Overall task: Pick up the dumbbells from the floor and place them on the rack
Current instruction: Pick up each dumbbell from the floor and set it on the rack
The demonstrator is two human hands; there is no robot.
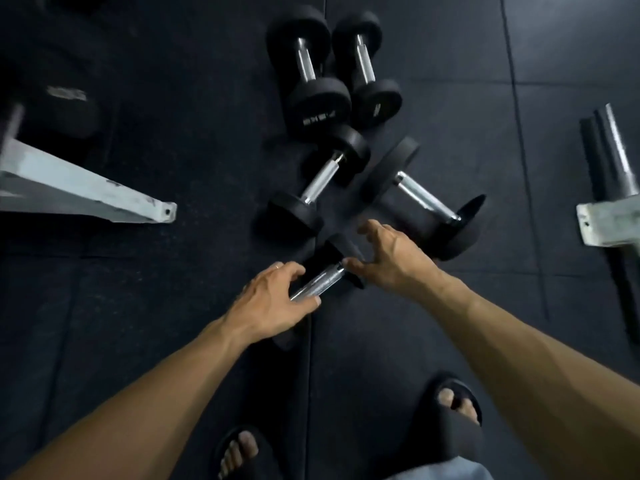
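Several black dumbbells with chrome handles lie on the dark rubber floor. The nearest small dumbbell (320, 280) lies right under my hands. My left hand (273, 299) curls around its chrome handle, with fingers over the top and thumb underneath. My right hand (391, 258) hovers just above its far head, fingers spread and bent, holding nothing. Beyond them lie a tilted dumbbell (320, 181) and a bigger one (424, 197) to the right. Two more dumbbells (306, 64) (365, 64) lie side by side farther off.
A white metal rack foot (90, 192) reaches in from the left. Another white foot (609, 220) with a chrome bar (620, 150) stands at the right edge. My two feet in black slides (239, 452) (453, 410) stand at the bottom.
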